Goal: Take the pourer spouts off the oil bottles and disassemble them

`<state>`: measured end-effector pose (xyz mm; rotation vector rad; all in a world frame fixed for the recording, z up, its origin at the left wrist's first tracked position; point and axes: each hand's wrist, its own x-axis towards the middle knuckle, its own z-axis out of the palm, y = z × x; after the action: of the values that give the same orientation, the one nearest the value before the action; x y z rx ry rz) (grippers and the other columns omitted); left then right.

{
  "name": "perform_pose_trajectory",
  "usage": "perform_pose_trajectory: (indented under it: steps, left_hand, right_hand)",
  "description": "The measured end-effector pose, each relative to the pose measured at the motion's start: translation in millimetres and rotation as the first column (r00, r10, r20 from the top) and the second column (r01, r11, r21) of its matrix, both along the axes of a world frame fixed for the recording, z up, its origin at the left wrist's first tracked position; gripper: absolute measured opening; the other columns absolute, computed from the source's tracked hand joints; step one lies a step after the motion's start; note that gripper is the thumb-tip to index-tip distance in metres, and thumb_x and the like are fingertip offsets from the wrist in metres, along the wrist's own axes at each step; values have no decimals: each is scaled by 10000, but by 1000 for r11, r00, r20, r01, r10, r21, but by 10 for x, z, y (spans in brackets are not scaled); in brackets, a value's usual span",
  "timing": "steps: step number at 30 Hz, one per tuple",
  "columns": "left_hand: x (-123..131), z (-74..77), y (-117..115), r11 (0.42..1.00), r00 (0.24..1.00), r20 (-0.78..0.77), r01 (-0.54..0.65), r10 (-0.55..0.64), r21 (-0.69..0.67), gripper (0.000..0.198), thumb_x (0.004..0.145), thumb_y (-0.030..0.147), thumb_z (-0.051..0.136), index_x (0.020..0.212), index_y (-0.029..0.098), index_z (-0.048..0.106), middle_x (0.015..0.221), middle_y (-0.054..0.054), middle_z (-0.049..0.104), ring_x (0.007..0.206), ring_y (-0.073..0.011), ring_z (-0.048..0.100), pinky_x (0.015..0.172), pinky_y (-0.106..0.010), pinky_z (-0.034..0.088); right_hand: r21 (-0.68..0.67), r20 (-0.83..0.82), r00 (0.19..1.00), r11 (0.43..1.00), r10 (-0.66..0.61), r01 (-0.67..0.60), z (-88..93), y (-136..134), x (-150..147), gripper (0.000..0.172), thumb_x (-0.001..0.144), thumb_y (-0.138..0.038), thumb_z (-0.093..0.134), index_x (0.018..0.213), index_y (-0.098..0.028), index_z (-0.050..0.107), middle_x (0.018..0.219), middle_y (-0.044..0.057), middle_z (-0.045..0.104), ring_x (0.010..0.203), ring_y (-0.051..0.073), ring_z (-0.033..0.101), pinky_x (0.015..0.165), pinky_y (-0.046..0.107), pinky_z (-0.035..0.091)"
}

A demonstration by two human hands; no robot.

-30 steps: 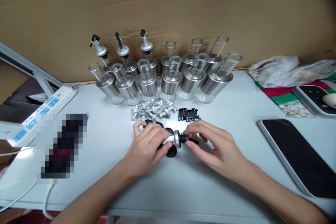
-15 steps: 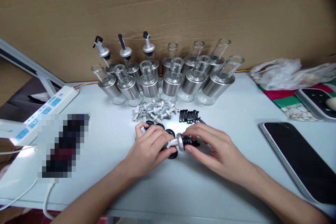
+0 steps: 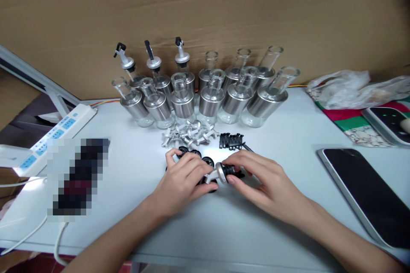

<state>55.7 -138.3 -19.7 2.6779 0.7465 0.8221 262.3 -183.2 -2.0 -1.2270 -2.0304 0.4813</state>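
Both of my hands meet over the front middle of the table at a bottle pourer spout point(image 3: 220, 172) with a silver collar and black ribbed stopper. My right hand point(image 3: 267, 183) pinches the stopper end between thumb and fingers. At the silver spout end, my left hand point(image 3: 181, 179) is closed, its thumb and index finger against the tip. Black round stoppers point(image 3: 208, 162) lie beneath and beyond my left hand, partly hidden. Just past them is a heap of silver spout pieces point(image 3: 188, 134). To its right lie small black caps point(image 3: 231, 140) in a cluster.
Two rows of glass-and-steel bottles point(image 3: 211, 102) stand at the back; three at rear left carry pourers. A power strip point(image 3: 54, 138) and a pixelated phone-like object point(image 3: 80, 177) are at left. On the right are a phone point(image 3: 368, 196), a plastic bag point(image 3: 342, 89) and a digital device point(image 3: 386, 123).
The pourer has turned slightly in my fingers, so its collar shows more of its face. My hands stay almost in place; the whole view shifts very slightly.
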Motion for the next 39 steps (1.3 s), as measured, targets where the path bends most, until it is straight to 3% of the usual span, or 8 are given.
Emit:
perform_pose_trajectory:
  steps: [5, 14, 21, 25, 30, 33, 36, 39]
  left_hand:
    - [8, 0, -12, 1000, 1000, 4, -2, 2, 15, 265, 973, 401, 411, 931, 172, 538, 782, 4, 662, 826, -159, 602, 839, -354, 225]
    - [44, 2, 4, 987, 1000, -11, 0, 1, 161, 322, 1011, 355, 329, 846, 168, 533, 680, 42, 642, 733, -133, 572, 761, -352, 202]
    - [1, 71, -29, 883, 993, 85, 37, -87, 468, 488, 1019, 400, 220, 686, 168, 492, 577, 35, 618, 645, -144, 534, 616, -347, 161]
    - [1, 147, -51, 883, 994, 106, -18, -36, 469, 537, 1024, 381, 173, 640, 169, 483, 540, 36, 595, 623, -149, 502, 593, -350, 140]
    - [32, 168, -72, 984, 994, 106, -33, 15, 174, 564, 1020, 421, 119, 638, 162, 444, 539, 48, 553, 619, -135, 469, 638, -353, 154]
    - [34, 172, -88, 997, 992, 128, -28, 20, 67, 551, 1017, 423, 120, 657, 164, 447, 543, 48, 534, 619, -131, 455, 652, -358, 153]
    - [28, 198, -105, 1000, 992, 125, -16, 16, 3, 547, 1014, 431, 126, 660, 163, 446, 535, 53, 523, 600, -126, 438, 641, -353, 153]
    - [22, 225, -122, 999, 992, 127, -3, 9, -49, 554, 1013, 431, 120, 652, 161, 442, 532, 54, 517, 582, -120, 428, 638, -353, 159]
  right_hand:
    - [-54, -20, 1000, 998, 9, -10, 3, -3, -8, 131, 879, -205, 515, 970, -170, 602, 831, 57, 664, 701, 139, 604, 577, 239, 485]
    - [-321, -210, 977, 947, -48, -23, -17, -67, -29, 91, 789, -195, 587, 871, -186, 549, 673, -16, 549, 526, 88, 464, 478, 202, 397]
    - [-599, -556, 824, 741, -111, -304, 70, -81, -112, 103, 710, -198, 590, 765, -186, 504, 651, -37, 469, 516, 62, 368, 465, 179, 331]
    - [-621, -642, 746, 691, -177, -370, 61, -95, -168, 141, 691, -206, 599, 738, -186, 468, 622, -58, 417, 493, 48, 310, 438, 164, 270]
    - [-615, -630, 740, 733, -235, -291, 71, -122, -220, 119, 726, -243, 578, 746, -189, 474, 612, -54, 420, 472, 52, 325, 412, 170, 272]
    - [-536, -569, 800, 823, -188, -187, 90, -156, -220, 76, 729, -185, 558, 750, -196, 486, 607, -51, 445, 465, 58, 372, 413, 175, 320]
    - [-309, -459, 886, 946, -62, -94, 85, -192, -188, 131, 748, -123, 567, 819, -214, 504, 616, -53, 475, 495, 73, 453, 461, 186, 399]
    - [-7, -305, 949, 996, 83, -90, 75, -193, -144, 163, 802, -137, 575, 923, -224, 511, 642, -40, 513, 543, 96, 493, 507, 210, 440]
